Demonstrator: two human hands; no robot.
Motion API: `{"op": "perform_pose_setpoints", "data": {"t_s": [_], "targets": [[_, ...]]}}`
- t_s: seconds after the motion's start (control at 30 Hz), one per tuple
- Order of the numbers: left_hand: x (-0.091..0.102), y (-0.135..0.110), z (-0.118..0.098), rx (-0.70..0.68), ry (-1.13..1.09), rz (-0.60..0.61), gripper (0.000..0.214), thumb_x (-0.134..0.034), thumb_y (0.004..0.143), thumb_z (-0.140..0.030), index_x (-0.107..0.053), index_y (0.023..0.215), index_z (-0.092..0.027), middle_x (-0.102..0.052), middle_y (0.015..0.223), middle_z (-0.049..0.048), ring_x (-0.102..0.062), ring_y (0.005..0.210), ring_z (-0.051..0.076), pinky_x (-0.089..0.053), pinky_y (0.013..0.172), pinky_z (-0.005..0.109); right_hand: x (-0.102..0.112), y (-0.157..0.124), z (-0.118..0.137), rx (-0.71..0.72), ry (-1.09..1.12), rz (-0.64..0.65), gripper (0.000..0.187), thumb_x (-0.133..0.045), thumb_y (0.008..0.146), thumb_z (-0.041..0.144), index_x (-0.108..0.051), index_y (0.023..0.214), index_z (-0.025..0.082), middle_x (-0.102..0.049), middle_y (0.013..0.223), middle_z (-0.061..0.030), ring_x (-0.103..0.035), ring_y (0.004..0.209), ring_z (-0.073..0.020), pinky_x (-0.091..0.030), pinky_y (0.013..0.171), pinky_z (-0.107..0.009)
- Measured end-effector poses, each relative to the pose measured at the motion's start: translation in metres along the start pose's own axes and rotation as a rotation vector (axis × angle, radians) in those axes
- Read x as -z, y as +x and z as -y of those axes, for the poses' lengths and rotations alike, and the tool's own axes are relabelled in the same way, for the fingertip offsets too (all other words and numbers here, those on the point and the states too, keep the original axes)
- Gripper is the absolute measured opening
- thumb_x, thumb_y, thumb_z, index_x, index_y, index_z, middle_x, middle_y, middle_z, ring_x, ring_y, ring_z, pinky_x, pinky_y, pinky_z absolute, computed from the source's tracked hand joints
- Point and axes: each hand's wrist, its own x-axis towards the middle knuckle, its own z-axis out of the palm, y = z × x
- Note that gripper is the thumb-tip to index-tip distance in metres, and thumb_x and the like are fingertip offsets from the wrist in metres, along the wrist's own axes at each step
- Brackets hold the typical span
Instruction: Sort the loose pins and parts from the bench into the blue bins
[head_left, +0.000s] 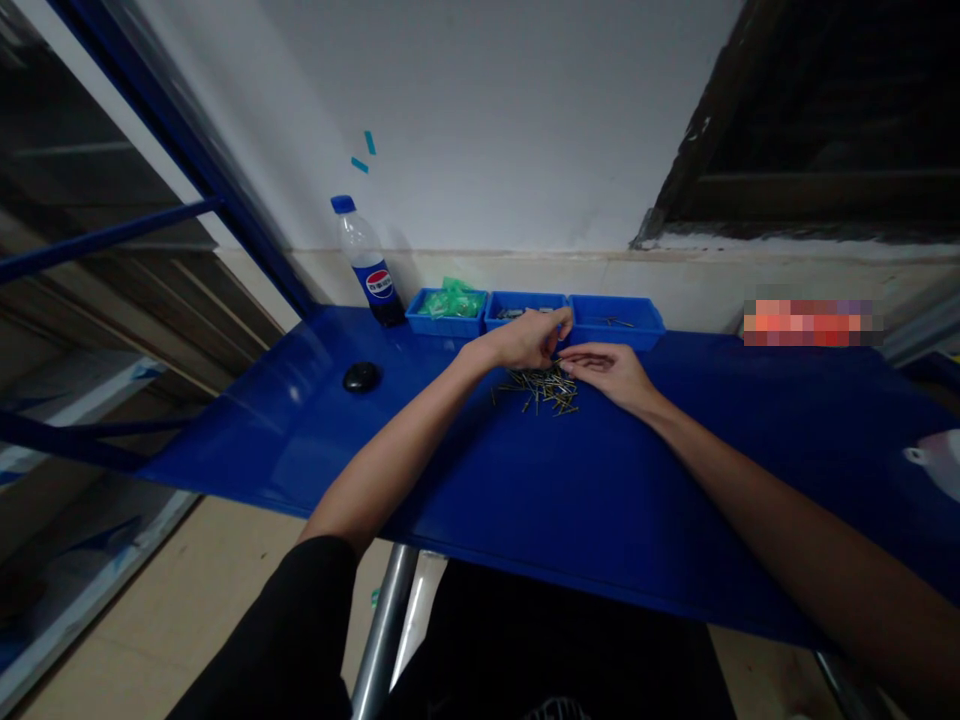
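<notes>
A loose pile of small metal pins (541,388) lies on the blue table (525,480), in front of three blue trays. My left hand (529,340) hovers over the far edge of the pile, fingers curled in a pinch beside the middle tray (525,308). My right hand (609,372) rests at the pile's right side, fingers pressed together and pointing left toward the left hand. What either pinch holds is too small to make out.
The left tray (447,310) holds green packets. The right tray (616,320) has a few small parts. A cola bottle (367,262) stands at the back left by the wall. A black round object (361,377) lies on the table's left part.
</notes>
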Motion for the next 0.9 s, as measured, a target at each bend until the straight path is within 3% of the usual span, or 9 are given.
{"op": "perform_pose_setpoints", "data": {"t_s": [0.27, 0.33, 0.47, 0.6, 0.73, 0.9], "targets": [[0.000, -0.002, -0.003, -0.027, -0.071, -0.044, 0.033, -0.065, 0.073, -0.006, -0.055, 0.104, -0.015, -0.070, 0.091, 0.0042, -0.066, 0.076, 0.013, -0.047, 0.065, 0.023, 0.000, 0.001, -0.002, -0.023, 0.052, -0.014, 0.029, -0.091, 0.066, 0.042, -0.082, 0.085, 0.022, -0.079, 0.079, -0.0065, -0.074, 0.072, -0.0242, -0.063, 0.080, -0.046], [0.003, -0.003, 0.000, -0.035, -0.075, -0.079, 0.031, -0.062, 0.075, -0.006, -0.057, 0.105, -0.014, -0.071, 0.097, 0.0059, -0.067, 0.079, 0.013, -0.049, 0.068, 0.023, 0.002, 0.003, -0.003, -0.020, 0.063, -0.086, 0.027, -0.092, 0.065, 0.039, -0.081, 0.083, 0.022, -0.079, 0.079, -0.0067, -0.075, 0.072, -0.0248, -0.063, 0.081, -0.048], [0.009, -0.006, 0.015, 0.027, 0.048, -0.132, 0.031, -0.060, 0.078, -0.007, -0.065, 0.108, -0.013, -0.074, 0.101, 0.0078, -0.068, 0.084, 0.015, -0.050, 0.073, 0.025, 0.007, 0.007, -0.004, 0.039, 0.092, -0.352, 0.026, -0.089, 0.068, 0.035, -0.080, 0.088, 0.021, -0.081, 0.087, -0.0084, -0.077, 0.082, -0.0274, -0.063, 0.090, -0.050], [0.009, -0.008, 0.030, 0.153, 0.156, 0.053, 0.030, -0.065, 0.075, -0.009, -0.072, 0.103, -0.012, -0.076, 0.089, 0.0064, -0.070, 0.079, 0.015, -0.048, 0.069, 0.024, 0.010, 0.008, -0.002, 0.076, 0.148, -0.482, 0.037, -0.085, 0.070, 0.026, -0.079, 0.107, 0.021, -0.081, 0.108, -0.0106, -0.077, 0.102, -0.0297, -0.059, 0.103, -0.051], [0.004, -0.008, 0.028, 0.217, 0.174, 0.171, 0.029, -0.068, 0.073, -0.008, -0.073, 0.102, -0.012, -0.076, 0.084, 0.0053, -0.070, 0.076, 0.015, -0.047, 0.066, 0.023, 0.006, 0.006, 0.000, 0.065, 0.130, -0.444, 0.038, -0.077, 0.075, 0.023, -0.077, 0.113, 0.020, -0.081, 0.107, -0.0108, -0.078, 0.090, -0.0267, -0.063, 0.093, -0.050], [0.004, -0.007, 0.020, 0.245, 0.168, 0.206, 0.035, -0.063, 0.073, -0.004, -0.073, 0.105, -0.012, -0.078, 0.083, 0.0051, -0.070, 0.074, 0.015, -0.046, 0.064, 0.022, -0.001, 0.002, 0.001, 0.074, 0.096, -0.360, 0.033, -0.075, 0.078, 0.027, -0.076, 0.109, 0.019, -0.080, 0.101, -0.0103, -0.077, 0.084, -0.0240, -0.065, 0.081, -0.043]]}}
